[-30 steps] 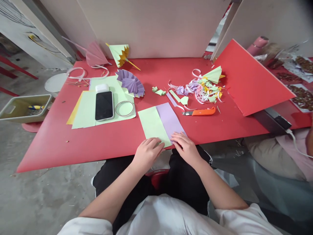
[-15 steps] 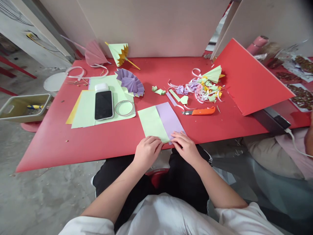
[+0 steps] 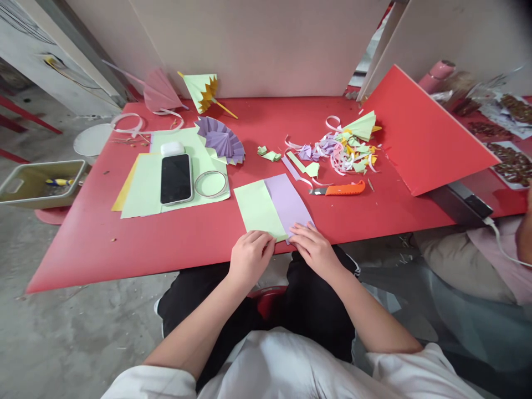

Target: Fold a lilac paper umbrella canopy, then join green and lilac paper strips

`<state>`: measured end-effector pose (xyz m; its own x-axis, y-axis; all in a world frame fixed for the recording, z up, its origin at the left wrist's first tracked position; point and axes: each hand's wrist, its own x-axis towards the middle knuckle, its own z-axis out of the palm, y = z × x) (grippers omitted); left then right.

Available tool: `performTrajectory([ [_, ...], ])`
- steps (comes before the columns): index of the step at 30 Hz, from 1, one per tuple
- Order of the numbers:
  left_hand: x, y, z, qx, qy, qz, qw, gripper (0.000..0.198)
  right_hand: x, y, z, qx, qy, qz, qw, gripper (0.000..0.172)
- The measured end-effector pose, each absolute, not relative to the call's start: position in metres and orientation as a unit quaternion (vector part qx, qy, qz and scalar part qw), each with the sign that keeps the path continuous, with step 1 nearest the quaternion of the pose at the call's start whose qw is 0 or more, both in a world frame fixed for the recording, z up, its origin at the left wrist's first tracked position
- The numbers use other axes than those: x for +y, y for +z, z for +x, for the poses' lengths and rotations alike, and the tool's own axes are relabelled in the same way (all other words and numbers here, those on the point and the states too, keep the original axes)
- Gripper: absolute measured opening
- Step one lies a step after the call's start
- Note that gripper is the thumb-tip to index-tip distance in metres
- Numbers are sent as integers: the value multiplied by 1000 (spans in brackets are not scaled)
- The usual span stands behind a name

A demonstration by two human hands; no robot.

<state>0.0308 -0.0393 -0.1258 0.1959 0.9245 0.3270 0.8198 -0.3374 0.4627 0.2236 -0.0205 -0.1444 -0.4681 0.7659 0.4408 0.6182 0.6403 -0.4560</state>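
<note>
A light green sheet of paper (image 3: 258, 208) lies at the table's near edge, with a purple sheet (image 3: 288, 199) alongside on its right; I cannot tell whether they are joined. At the near edge of the green part, my left hand (image 3: 252, 256) is closed, fingers curled and pinching the paper. My right hand (image 3: 315, 249) rests on the near edge of the purple part, its fingers pressed together on the paper and the thumb towards the left hand. A narrow fold shows along the green sheet's near edge between the hands. Both thumbs are partly hidden.
Beyond the paper lie an orange craft knife (image 3: 344, 189) and a heap of paper scraps (image 3: 353, 155). To the left are a phone (image 3: 177, 178), a tape roll (image 3: 211, 184) and a pleated purple fan (image 3: 222, 139). A red board (image 3: 428, 133) leans at right, near another person.
Both hands stay at the paper's near edge, with only slight finger shifts. Nothing else has visibly moved.
</note>
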Motion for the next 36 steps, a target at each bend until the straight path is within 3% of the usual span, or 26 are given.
performTrajectory([
  [17,-35,-137,32,511,270,816,14,17,-25,-142,227,-876,64,-381,287,19],
  [36,-24,-141,36,544,327,769,78,19,-22,-141,221,-882,27,-384,271,19],
])
